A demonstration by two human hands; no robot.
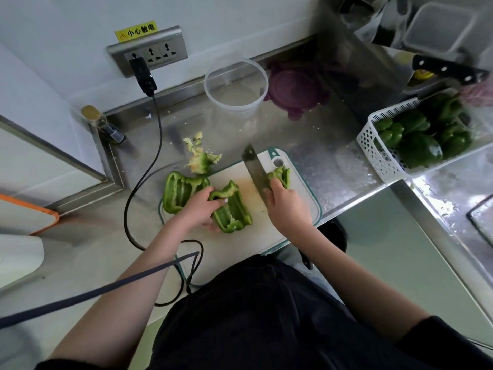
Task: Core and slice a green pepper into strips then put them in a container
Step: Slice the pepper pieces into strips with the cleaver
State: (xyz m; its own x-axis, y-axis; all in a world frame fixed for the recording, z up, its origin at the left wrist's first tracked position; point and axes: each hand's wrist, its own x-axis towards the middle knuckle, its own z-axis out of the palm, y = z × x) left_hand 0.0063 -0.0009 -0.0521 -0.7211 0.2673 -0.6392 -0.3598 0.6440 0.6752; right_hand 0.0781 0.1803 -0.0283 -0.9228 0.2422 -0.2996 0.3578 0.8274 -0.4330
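Right hand (286, 206) grips the cleaver (256, 172), blade raised over the board (301, 209). Left hand (201, 209) holds the middle pepper piece (232, 209) down on the board. Core (200, 161) lies off the board, so I judge coring done and slicing next: fingertips need tucking. Container (236, 85) stands behind, well apart.

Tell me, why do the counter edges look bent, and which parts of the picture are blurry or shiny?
Head view: the wide-angle lens bows the steel counter edges; the upper right corner around the basket of peppers is smeared; glare glints off the wet counter at right; the cleaver in the right hand stays fairly sharp.
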